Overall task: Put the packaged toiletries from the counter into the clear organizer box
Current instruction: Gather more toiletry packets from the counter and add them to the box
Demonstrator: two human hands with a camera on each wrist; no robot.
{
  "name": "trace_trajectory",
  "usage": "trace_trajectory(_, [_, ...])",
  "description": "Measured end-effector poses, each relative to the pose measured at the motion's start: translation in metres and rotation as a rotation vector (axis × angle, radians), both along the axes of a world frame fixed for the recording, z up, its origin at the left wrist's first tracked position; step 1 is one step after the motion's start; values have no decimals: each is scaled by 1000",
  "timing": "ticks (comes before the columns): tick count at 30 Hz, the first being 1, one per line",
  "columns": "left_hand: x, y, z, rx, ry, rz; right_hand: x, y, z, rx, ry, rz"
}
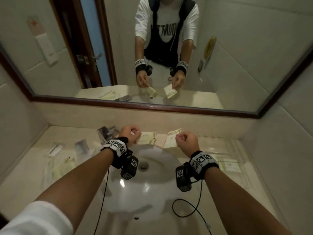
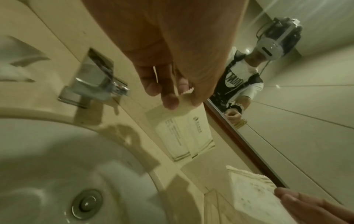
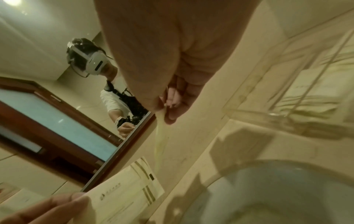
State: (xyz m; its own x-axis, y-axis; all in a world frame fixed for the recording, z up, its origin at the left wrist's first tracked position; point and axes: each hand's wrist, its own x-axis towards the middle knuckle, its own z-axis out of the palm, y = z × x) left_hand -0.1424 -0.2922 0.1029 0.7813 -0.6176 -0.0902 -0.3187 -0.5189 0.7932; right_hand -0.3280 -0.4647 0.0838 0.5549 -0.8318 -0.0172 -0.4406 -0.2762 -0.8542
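Note:
Both hands hover over the back rim of the sink. My left hand (image 1: 133, 133) pinches a small stack of cream packets (image 1: 146, 139) by one end; its fingers (image 2: 170, 100) clamp the packets (image 2: 184, 133) from above. My right hand (image 1: 180, 137) pinches another bunch of cream packets (image 1: 170, 141), seen edge-on below its fingers (image 3: 172, 112). The clear organizer box (image 1: 237, 150) stands on the counter to the right, with packets lying inside it (image 3: 306, 94). More packaged toiletries (image 1: 55, 148) lie on the left counter.
A white sink basin (image 1: 144, 184) with a drain (image 1: 144, 165) lies below my wrists. The chrome faucet (image 1: 107, 133) stands left of my left hand. A framed mirror (image 1: 152, 106) runs along the wall behind. Wrist-camera cables hang over the basin.

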Motion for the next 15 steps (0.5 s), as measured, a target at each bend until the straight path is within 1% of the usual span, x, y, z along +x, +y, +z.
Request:
trace_trajectory(7, [-69, -60, -1, -9, 43, -145, -87, -40, -10, 37, -6, -91])
trace_trajectory(11, [-105, -91, -7, 10, 73, -210, -137, -63, -27, 96, -39, -187])
trace_trajectory(15, [-133, -118, -17, 25, 70, -276, -182, -80, -41, 142, 5, -315])
